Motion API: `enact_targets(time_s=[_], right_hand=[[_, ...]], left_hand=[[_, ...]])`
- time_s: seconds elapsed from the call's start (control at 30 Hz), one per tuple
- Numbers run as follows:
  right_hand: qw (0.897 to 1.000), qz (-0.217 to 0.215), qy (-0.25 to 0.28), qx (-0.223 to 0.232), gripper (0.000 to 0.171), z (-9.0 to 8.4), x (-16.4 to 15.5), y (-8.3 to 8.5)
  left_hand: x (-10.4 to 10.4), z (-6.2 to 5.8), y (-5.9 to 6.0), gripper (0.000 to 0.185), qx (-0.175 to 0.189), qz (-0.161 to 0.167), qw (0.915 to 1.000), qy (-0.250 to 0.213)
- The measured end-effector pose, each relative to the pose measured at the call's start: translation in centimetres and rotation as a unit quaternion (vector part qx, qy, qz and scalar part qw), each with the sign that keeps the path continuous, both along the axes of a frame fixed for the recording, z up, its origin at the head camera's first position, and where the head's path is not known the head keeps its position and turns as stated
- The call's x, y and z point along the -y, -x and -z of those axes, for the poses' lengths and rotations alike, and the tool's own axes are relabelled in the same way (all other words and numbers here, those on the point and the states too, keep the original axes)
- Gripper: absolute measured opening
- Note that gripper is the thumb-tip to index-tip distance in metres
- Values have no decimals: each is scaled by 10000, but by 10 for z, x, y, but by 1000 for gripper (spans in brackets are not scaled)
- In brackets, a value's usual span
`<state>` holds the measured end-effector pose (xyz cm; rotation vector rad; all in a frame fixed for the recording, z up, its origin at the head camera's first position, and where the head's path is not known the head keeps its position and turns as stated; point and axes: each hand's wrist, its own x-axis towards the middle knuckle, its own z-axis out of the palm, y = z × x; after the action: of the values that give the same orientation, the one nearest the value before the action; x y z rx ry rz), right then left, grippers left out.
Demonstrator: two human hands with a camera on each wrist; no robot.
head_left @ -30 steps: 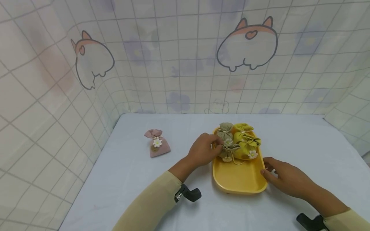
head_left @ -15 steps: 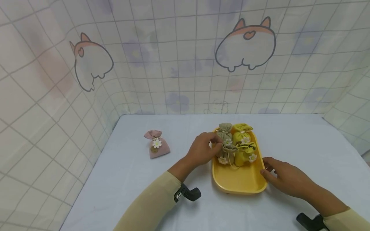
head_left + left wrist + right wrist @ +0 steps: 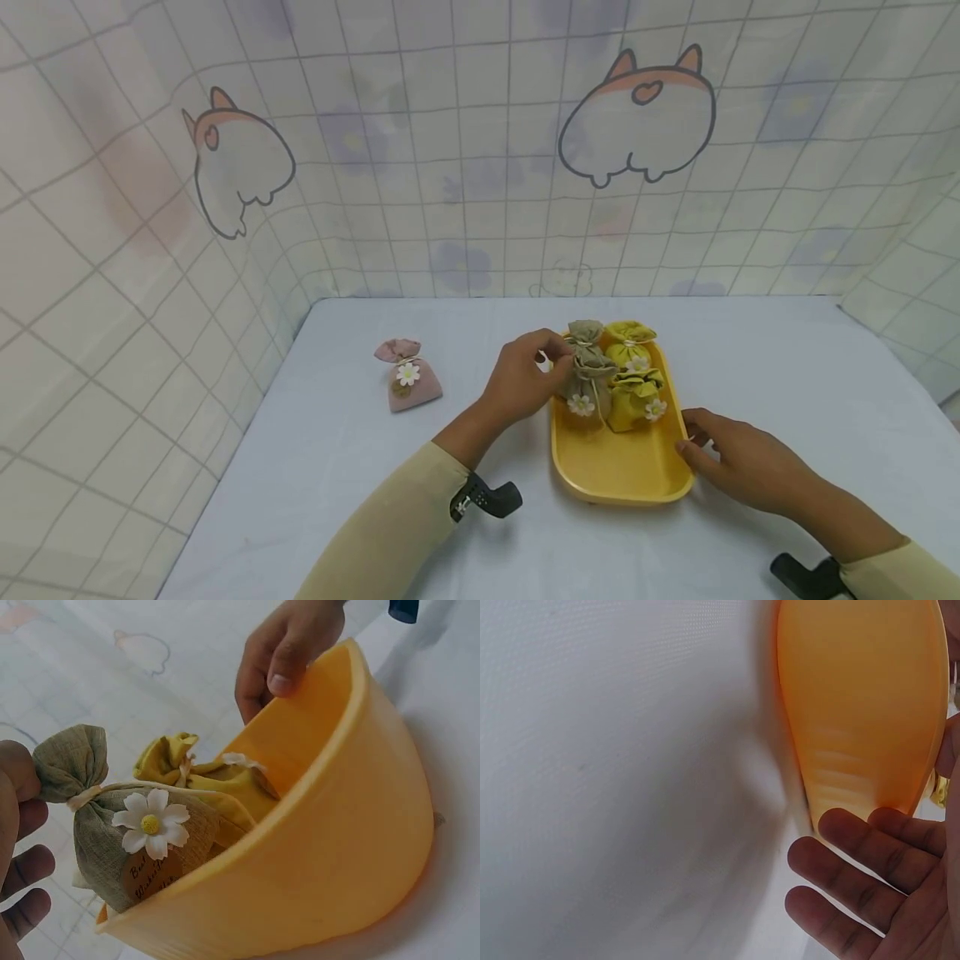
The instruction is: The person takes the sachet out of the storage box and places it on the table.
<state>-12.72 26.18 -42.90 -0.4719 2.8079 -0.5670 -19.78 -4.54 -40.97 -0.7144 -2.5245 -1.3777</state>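
My left hand point(image 3: 528, 371) pinches the gathered neck of a grey-green drawstring sachet point(image 3: 109, 840) at the left side of a yellow tray point(image 3: 622, 475). A white daisy and a brown tag are on this sachet, which stands tilted over the rim in the left wrist view. My right hand point(image 3: 750, 462) holds the tray's right rim, thumb at the top edge and fingers point(image 3: 855, 885) along the outer wall. Inside the tray, two yellow sachets point(image 3: 633, 408) lie one behind the other. Another grey-green sachet point(image 3: 585, 331) is at the back left, partly covered by the held one.
A pink sachet point(image 3: 415, 385) with a white daisy lies on the white table point(image 3: 360, 475), left of the tray. A tiled-pattern curtain point(image 3: 480, 167) with dog drawings hangs behind and along the sides.
The held grey-green sachet has moved slightly up and back with my left hand. The front yellow sachet has shifted left and settled upright. My right hand has kept its place.
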Motion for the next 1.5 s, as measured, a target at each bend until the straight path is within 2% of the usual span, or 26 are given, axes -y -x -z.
enact_targets(time_s=[0.17, 0.4, 0.7, 0.9, 1.17, 1.5], right_hand=[[10000, -5, 14, 4, 54, 0, 1, 0], [10000, 13, 5, 21, 53, -1, 1, 0], [10000, 13, -25, 59, 56, -2, 1, 0], [10000, -1, -46, 48, 56, -3, 0, 1], [9999, 16, -31, 119, 57, -3, 1, 1], [9999, -27, -53, 96, 59, -3, -1, 2]], left_hand=[[1, -8, 1, 4, -122, -69, 9997, -179], [1, -20, 3, 5, -225, -162, 9995, -179], [14, -32, 5, 6, -54, -265, 9995, -152], [28, -34, 8, 4, 150, -311, 9994, 22], [44, -37, 10, 4, 210, -448, 9986, 191], [61, -39, 15, 4, 231, -540, 9981, 170]])
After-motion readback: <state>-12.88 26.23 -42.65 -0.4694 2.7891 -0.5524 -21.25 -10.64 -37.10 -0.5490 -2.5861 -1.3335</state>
